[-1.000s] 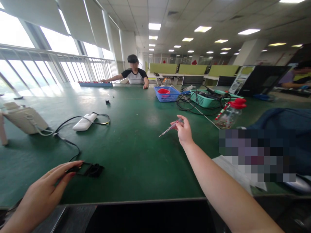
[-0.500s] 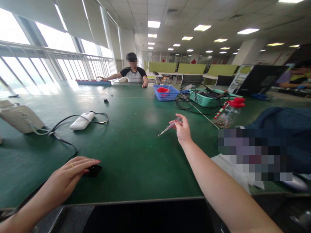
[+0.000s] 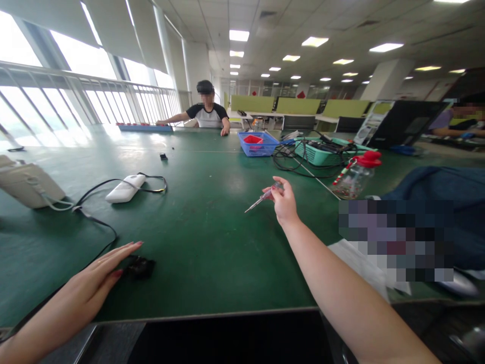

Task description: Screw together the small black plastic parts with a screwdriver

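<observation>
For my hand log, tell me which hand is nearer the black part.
Left. The left hand is just left of the black part; whether it touches is unclear. The right hand, holding a screwdriver, is farther off, forward and to the part's right.

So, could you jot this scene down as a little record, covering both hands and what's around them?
Left hand: open, beside a small black part; contact unclear
Right hand: holding a slim screwdriver with a translucent handle, tip angled downward
Work surface: flat green table
Left side: white rounded oblong device
Right side: clear bottle with a red lid, turquoise plastic basket
Far side: seated person in a grey shirt with black sleeves
</observation>
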`<state>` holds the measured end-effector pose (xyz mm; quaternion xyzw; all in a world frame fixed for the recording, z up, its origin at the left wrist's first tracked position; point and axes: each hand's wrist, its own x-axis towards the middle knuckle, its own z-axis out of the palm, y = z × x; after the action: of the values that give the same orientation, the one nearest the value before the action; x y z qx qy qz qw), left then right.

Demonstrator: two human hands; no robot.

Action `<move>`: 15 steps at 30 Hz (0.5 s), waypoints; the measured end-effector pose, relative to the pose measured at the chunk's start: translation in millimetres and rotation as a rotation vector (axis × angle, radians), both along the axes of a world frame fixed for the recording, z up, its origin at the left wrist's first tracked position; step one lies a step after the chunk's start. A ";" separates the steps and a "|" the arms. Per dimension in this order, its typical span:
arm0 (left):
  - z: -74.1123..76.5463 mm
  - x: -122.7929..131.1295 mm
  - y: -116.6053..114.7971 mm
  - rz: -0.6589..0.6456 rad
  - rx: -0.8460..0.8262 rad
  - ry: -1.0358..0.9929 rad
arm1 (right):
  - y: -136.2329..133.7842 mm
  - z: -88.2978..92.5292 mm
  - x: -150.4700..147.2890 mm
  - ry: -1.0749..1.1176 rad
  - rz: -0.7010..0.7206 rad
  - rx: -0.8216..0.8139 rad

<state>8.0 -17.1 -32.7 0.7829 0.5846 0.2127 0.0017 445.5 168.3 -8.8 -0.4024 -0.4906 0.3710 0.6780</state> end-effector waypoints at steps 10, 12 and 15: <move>-11.1 -23.9 6.6 0.146 0.035 0.010 | 5.2 -4.8 0.6 -0.015 0.016 0.032; -5.2 -9.8 1.4 0.122 0.032 -0.024 | 4.6 -4.4 0.6 -0.016 0.017 0.028; -0.4 10.9 -4.4 0.038 -0.009 -0.021 | 3.9 -3.6 0.1 -0.009 0.014 0.022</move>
<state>18.9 -21.4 -33.1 0.7694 0.6003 0.2181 0.0074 445.7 172.1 -12.3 -0.3931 -0.5003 0.3687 0.6776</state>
